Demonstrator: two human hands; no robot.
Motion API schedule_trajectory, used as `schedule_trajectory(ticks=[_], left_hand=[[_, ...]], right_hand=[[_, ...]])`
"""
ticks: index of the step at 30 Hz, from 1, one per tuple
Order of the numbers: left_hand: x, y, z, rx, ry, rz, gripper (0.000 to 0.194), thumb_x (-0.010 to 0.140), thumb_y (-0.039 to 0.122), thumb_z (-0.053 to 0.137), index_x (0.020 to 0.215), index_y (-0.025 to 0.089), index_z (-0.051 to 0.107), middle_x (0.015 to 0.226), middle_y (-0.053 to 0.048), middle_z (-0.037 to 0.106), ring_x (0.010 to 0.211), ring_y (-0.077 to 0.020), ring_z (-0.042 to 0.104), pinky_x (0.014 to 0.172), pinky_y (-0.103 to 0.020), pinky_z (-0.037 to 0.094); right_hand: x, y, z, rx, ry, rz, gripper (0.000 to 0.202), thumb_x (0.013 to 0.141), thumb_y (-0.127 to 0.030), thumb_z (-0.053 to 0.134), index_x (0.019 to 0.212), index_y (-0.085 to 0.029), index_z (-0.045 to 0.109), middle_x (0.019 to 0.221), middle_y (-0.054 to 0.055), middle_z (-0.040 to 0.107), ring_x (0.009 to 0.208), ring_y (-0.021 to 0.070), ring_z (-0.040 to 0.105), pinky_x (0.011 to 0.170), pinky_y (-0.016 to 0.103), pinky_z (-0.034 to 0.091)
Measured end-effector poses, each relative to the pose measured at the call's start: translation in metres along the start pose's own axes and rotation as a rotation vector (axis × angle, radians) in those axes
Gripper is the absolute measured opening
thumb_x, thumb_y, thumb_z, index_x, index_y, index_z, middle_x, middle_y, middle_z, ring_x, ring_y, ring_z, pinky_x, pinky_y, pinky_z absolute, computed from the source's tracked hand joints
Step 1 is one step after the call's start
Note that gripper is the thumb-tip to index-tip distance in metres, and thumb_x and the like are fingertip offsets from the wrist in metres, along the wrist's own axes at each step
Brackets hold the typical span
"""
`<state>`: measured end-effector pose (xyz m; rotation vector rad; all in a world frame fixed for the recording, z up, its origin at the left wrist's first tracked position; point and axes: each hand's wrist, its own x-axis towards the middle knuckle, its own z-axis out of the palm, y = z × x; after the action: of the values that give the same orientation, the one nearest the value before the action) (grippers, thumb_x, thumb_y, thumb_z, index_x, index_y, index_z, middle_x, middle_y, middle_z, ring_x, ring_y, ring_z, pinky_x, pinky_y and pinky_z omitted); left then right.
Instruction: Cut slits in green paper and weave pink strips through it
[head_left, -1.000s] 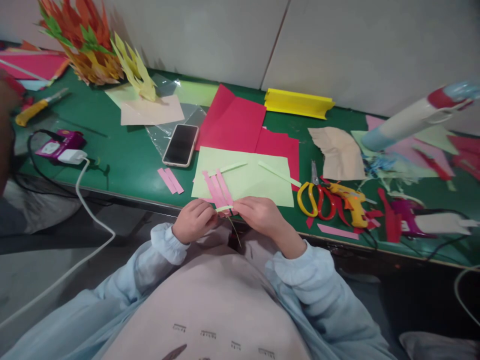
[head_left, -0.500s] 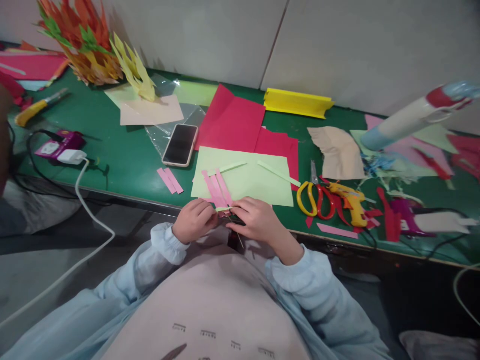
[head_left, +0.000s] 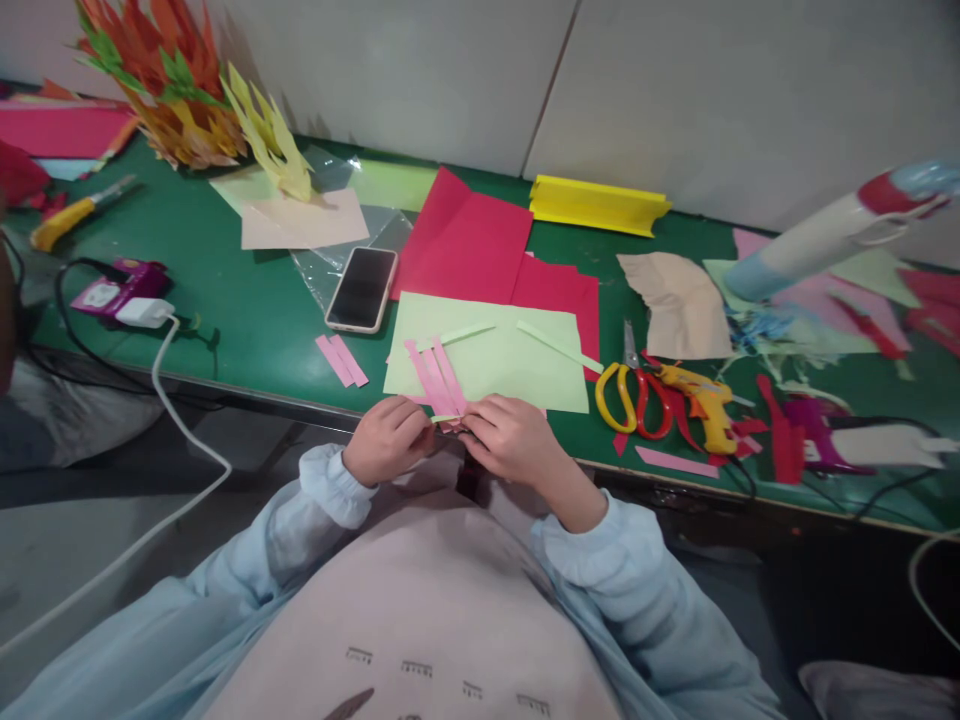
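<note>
Both hands meet at the table's front edge in the head view. A thin pale green paper strip (head_left: pixel 445 418) stretches between them. My left hand (head_left: pixel 390 437) pinches its left end, fingers closed. My right hand (head_left: pixel 508 436) has thumb and fingers pressed together at the other end; small details at the fingertips are hard to make out. Just beyond lie pink paper strips (head_left: pixel 435 375) on a pale green sheet (head_left: pixel 517 375), with two more green strips, one of them this narrow strip (head_left: pixel 559 347). Two short pink strips (head_left: pixel 342 360) rest to the left.
Around the green table (head_left: pixel 247 325) are a phone (head_left: pixel 362 288), red paper (head_left: pixel 469 240), scissors (head_left: pixel 634 395), a yellow glue gun (head_left: pixel 701 400), a utility knife (head_left: pixel 79 212), a purple power adapter (head_left: pixel 127 290), an umbrella-like white roll (head_left: pixel 817 235) and paper flames (head_left: pixel 172 90).
The right thumb has drawn in closer to the fingers at the strip. A thin line hanging below the right hand no longer shows. Otherwise the hands stay in place.
</note>
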<state>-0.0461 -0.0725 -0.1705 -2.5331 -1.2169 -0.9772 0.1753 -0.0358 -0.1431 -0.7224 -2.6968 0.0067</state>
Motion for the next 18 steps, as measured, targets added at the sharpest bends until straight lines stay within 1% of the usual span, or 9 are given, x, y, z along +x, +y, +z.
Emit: schedule_trajectory(ticks=[2,5,8,10,12,14,16,18], left_hand=[[0.0,0.0,0.0,-0.003,0.003,-0.002,0.015,0.084,0.011,0.054,0.074,0.022,0.049,0.064,0.0,0.056,0.066,-0.0165,0.054,0.064,-0.031,0.049],[0.0,0.0,-0.001,-0.012,0.002,-0.001,0.013,0.083,0.011,0.055,0.076,0.021,0.05,0.065,-0.001,0.058,0.067,-0.0167,0.056,0.064,-0.031,0.049],[0.001,0.0,-0.004,-0.053,0.002,-0.015,0.007,0.082,0.017,0.06,0.08,0.021,0.053,0.069,-0.002,0.061,0.069,-0.0178,0.057,0.065,-0.032,0.051],[0.003,-0.002,-0.007,-0.098,0.004,-0.047,0.006,0.081,0.017,0.06,0.085,0.019,0.056,0.073,-0.004,0.063,0.071,-0.0188,0.058,0.067,-0.033,0.052],[0.007,-0.004,-0.01,-0.14,0.003,-0.074,0.013,0.081,0.013,0.057,0.093,0.018,0.058,0.081,-0.006,0.066,0.076,-0.02,0.058,0.072,-0.035,0.052],[0.01,-0.007,-0.012,-0.172,-0.025,-0.068,0.025,0.08,0.008,0.052,0.102,0.017,0.059,0.092,-0.008,0.068,0.087,-0.0216,0.059,0.081,-0.038,0.052],[0.013,-0.01,-0.012,-0.194,-0.086,-0.04,0.036,0.08,0.006,0.049,0.113,0.018,0.058,0.105,-0.009,0.069,0.1,-0.0236,0.059,0.09,-0.041,0.05],[0.014,-0.011,-0.011,-0.214,-0.162,-0.016,0.044,0.079,0.006,0.048,0.12,0.018,0.057,0.113,-0.009,0.069,0.11,-0.0253,0.057,0.095,-0.043,0.047]], right_hand=[[0.0,0.0,-0.001,-0.011,-0.005,0.006,0.024,0.096,-0.021,0.047,0.089,-0.013,0.069,0.085,0.01,0.068,0.081,0.0191,0.056,0.067,0.032,0.04],[0.0,0.001,-0.002,-0.043,-0.012,0.011,0.027,0.097,-0.018,0.044,0.087,-0.014,0.069,0.083,0.01,0.067,0.081,0.0188,0.055,0.068,0.032,0.039],[-0.001,0.003,-0.004,-0.068,-0.003,0.003,0.027,0.097,-0.015,0.044,0.085,-0.014,0.068,0.082,0.009,0.067,0.081,0.0186,0.054,0.068,0.032,0.039],[-0.001,0.005,-0.004,-0.08,0.013,-0.015,0.025,0.096,-0.013,0.046,0.085,-0.014,0.068,0.082,0.009,0.067,0.081,0.0185,0.055,0.067,0.032,0.039],[-0.001,0.007,-0.003,-0.105,0.03,-0.042,0.023,0.095,-0.011,0.047,0.085,-0.013,0.068,0.083,0.009,0.068,0.081,0.0184,0.055,0.066,0.031,0.038],[-0.001,0.008,-0.002,-0.14,0.044,-0.07,0.022,0.095,-0.01,0.048,0.085,-0.013,0.068,0.083,0.009,0.068,0.081,0.0184,0.054,0.066,0.031,0.038],[-0.001,0.009,-0.001,-0.162,0.049,-0.095,0.022,0.094,-0.009,0.049,0.085,-0.013,0.069,0.084,0.009,0.069,0.082,0.0182,0.054,0.066,0.032,0.039],[-0.001,0.009,-0.001,-0.168,0.048,-0.113,0.022,0.094,-0.007,0.049,0.086,-0.013,0.069,0.086,0.009,0.069,0.082,0.0179,0.055,0.066,0.032,0.039]])
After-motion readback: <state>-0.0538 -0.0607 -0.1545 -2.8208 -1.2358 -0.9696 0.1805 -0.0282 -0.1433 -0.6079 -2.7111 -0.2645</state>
